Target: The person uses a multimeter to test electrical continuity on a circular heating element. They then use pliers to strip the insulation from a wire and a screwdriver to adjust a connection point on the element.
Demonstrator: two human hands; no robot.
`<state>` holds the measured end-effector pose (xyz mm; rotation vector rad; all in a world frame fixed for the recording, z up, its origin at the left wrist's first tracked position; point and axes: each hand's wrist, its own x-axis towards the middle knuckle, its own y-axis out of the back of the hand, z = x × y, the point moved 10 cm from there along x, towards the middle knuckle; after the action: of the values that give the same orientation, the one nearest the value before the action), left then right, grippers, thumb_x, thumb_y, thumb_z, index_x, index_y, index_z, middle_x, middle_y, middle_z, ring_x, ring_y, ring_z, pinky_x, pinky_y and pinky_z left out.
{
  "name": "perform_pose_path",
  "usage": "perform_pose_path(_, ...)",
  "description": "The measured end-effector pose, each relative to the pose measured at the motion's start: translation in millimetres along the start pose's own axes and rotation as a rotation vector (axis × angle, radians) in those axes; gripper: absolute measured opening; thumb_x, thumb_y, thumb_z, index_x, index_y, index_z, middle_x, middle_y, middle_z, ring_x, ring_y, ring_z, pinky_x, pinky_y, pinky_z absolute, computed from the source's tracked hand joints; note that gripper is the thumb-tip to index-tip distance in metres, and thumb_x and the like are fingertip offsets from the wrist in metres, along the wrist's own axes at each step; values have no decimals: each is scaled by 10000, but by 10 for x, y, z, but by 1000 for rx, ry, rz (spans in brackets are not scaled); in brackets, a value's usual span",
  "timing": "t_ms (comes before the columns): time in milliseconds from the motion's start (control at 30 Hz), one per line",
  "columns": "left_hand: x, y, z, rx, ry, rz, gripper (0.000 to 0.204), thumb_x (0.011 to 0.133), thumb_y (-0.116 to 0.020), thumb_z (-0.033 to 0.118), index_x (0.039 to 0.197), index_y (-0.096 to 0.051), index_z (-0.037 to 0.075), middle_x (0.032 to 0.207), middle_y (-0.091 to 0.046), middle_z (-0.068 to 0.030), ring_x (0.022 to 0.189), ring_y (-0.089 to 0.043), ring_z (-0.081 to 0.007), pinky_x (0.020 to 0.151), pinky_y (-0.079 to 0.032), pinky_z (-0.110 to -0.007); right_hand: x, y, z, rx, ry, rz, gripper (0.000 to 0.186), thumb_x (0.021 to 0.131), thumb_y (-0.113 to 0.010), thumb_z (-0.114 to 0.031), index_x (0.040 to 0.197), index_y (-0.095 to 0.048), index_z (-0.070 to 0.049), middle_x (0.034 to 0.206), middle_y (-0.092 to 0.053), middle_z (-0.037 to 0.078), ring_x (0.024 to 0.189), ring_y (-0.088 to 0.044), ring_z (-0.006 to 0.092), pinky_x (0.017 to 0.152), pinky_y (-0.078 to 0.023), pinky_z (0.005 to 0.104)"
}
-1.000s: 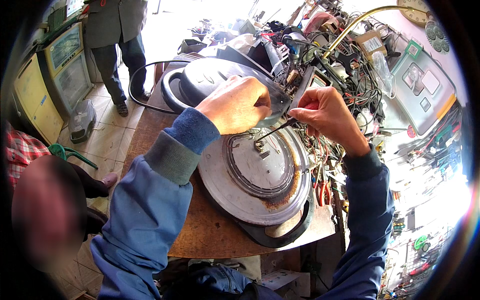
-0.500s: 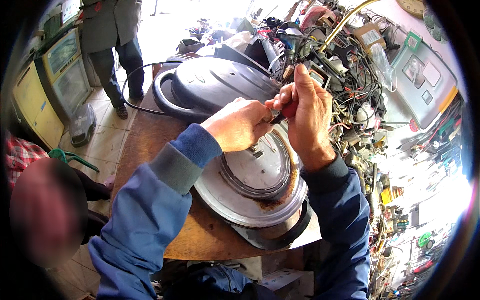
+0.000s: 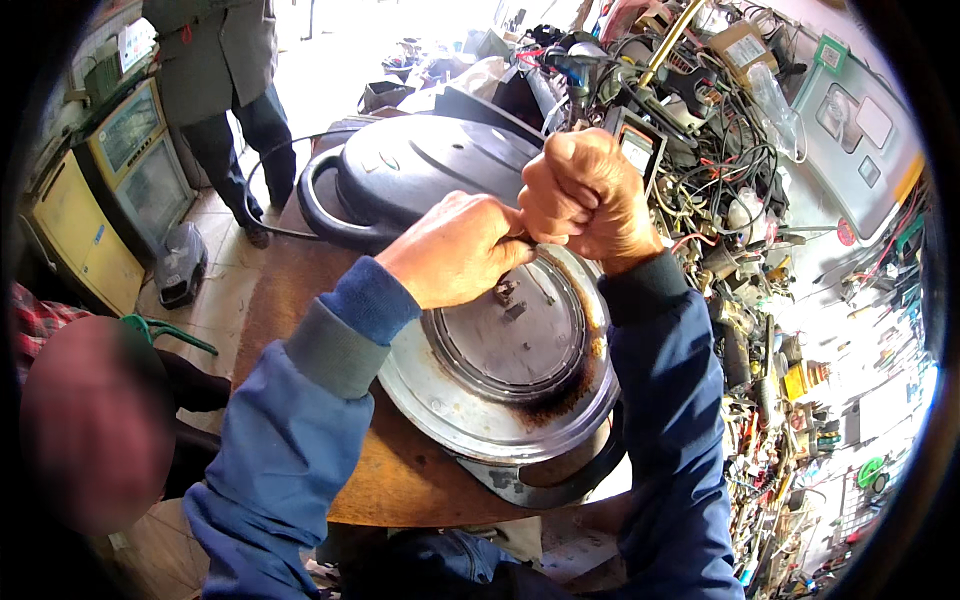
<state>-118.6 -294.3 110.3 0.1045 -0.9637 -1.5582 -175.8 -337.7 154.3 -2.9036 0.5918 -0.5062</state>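
Note:
Above a round, silvery metal plate with rusty brown stains [image 3: 450,400], my two hands meet, thumb side to thumb side. My left hand [image 3: 455,250] is closed in a pinch; what lies between its fingers is hidden. My right hand [image 3: 585,200] is a fist pressed against the left fingertips. A red-handled tool showed in it in the earlier frame, but the fingers now cover it. Small metal terminals [image 3: 512,305] stick up from the plate's raised centre, below my left hand. A dark handle [image 3: 560,490] curves out at the plate's near side.
Behind my hands lies a dark oval cover with a loop handle [image 3: 430,165] on the wooden table [image 3: 280,310]. Cables and parts heap up on the right [image 3: 700,150]. A person stands far left [image 3: 215,80]; another is near the left edge. A black cord [image 3: 250,200] hangs past the table.
My right hand has turned and its raised thumb has folded down into the fist, hiding the red handle. My left hand has shifted slightly left. The view has moved a little.

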Motion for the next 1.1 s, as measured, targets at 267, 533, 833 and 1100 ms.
perform_pose_path(267, 21, -3, -13, 101, 16, -10, 204, 989, -702, 170, 1083, -754, -3, 874, -720, -239, 826, -726, -399, 778, -548, -449, -201, 137, -211, -522, 245, 617, 476, 1091, -640, -451, 814, -603, -66, 657, -538, 22, 575, -548, 121, 538, -448, 274)
perform_pose_path(533, -19, -35, -61, 12, 50, 4, 226, 999, -727, 194, 1110, -754, -2, 893, -711, -261, 858, -737, -405, 786, -557, -435, 5, 124, 46, -24, 42, 274, 558, 1111, -582, -385, 643, -423, -126, 559, -383, 0, 468, -306, 105, 428, -244, 300)
perform_pose_path(833, -13, -13, -35, 85, -21, 69, 221, 998, -706, 197, 985, -729, -22, 809, -676, -262, 784, -702, -430, 728, -535, -456, -182, 161, -206, -471, 256, 696, 493, 1080, -655, -434, 729, -562, -101, 612, -499, 24, 486, -441, 169, 465, -353, 298)
perform_pose_path(1100, 36, -93, -39, 45, -28, 17, 238, 985, -740, 197, 1056, -735, -29, 879, -704, -257, 833, -710, -432, 759, -544, -451, 79, -17, 92, 218, -122, -150, 519, 1103, -585, -375, 671, -431, -133, 587, -375, -5, 507, -258, 100, 454, -217, 295)
